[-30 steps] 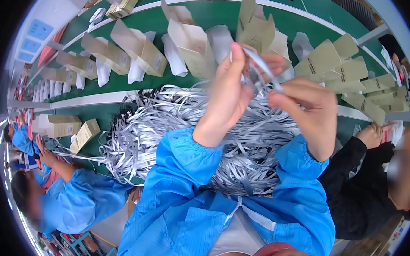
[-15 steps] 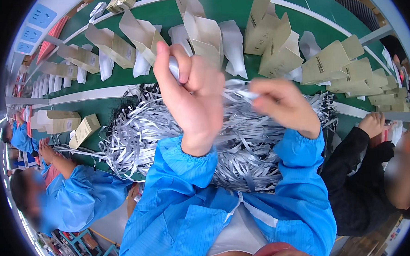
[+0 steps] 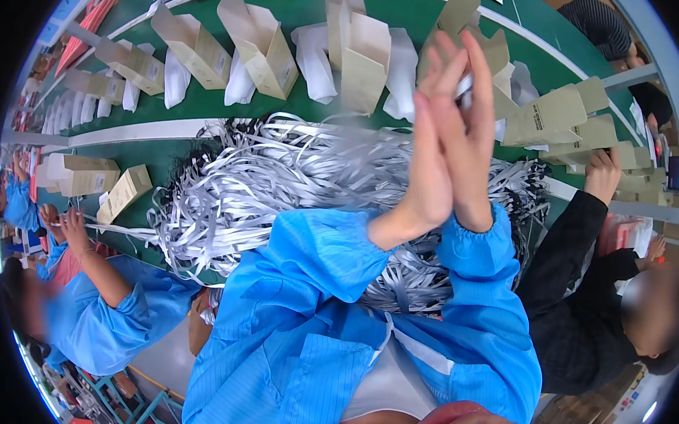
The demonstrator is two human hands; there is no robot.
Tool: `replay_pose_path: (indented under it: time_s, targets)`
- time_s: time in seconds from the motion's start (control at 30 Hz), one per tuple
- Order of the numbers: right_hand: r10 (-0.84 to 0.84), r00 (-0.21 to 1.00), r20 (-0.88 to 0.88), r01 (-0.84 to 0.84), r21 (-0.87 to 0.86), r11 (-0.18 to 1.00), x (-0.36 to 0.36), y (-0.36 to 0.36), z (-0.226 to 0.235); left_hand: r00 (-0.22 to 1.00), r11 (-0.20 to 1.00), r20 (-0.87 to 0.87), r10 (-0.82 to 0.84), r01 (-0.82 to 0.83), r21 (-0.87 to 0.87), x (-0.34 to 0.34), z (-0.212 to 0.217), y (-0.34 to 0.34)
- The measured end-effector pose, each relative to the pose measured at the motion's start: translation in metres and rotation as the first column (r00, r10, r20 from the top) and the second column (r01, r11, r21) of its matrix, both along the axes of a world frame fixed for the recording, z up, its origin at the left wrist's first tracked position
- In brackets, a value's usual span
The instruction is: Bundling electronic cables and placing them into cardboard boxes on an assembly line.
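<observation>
My left hand (image 3: pixel 423 173) and my right hand (image 3: pixel 470 140) are raised with palms pressed together, fingers stretched out towards the far right. A small silvery-grey bit, apparently a grey strap (image 3: pixel 465 90), shows between the upper fingers; the palms hide most of it. Below and beyond my hands spreads a large heap of flat silvery-grey straps (image 3: pixel 277 184) with black ends. Past my fingertips stands an open beige box (image 3: pixel 454 15), partly covered by them.
A row of open beige boxes (image 3: pixel 362 61) and white pouches (image 3: pixel 177 78) stands along the far side. Two more beige boxes (image 3: pixel 84 175) are at the left. Co-workers sit on both sides, one in a blue smock (image 3: pixel 122 315), one in black sleeves (image 3: pixel 564 246).
My left hand has swung rightward to meet my right hand. Before, it held something silvery in curled fingers while my right pinched a strap. The right co-worker's hand has risen to a box.
</observation>
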State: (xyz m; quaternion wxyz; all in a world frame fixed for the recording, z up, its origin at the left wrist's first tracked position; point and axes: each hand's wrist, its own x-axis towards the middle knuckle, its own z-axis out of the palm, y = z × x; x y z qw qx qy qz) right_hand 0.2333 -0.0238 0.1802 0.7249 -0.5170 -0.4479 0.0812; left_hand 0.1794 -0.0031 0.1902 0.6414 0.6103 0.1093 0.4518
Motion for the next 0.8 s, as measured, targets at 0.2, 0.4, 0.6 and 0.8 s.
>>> replay_pose_path:
  time_s: [0.2, 0.4, 0.6, 0.8]
  targets:
    - [-0.009, 0.950, -0.313, 0.065, 0.169, 0.983, 0.015, -0.005, 0.005, 0.975, 0.967, -0.005, -0.221, 0.220, 0.131, -0.021, 0.011, -0.014]
    - [-0.515, 0.848, -0.123, 0.527, 0.306, 0.793, 0.033, -0.017, 0.015, 0.932, 0.878, 0.077, -0.354, 0.303, 0.371, -0.046, 0.030, 0.002]
    - [-0.532, 0.808, 0.253, 0.589, -0.344, 0.731, 0.132, -0.042, 0.084, 0.790, 0.862, -0.602, -0.119, 0.383, 0.331, -0.099, 0.033, 0.048]
    - [0.079, 0.727, 0.682, 0.406, -0.519, 0.752, 0.240, 0.015, 0.076, 0.531, 0.730, -0.666, 0.525, 0.121, 0.672, -0.075, -0.053, 0.091]
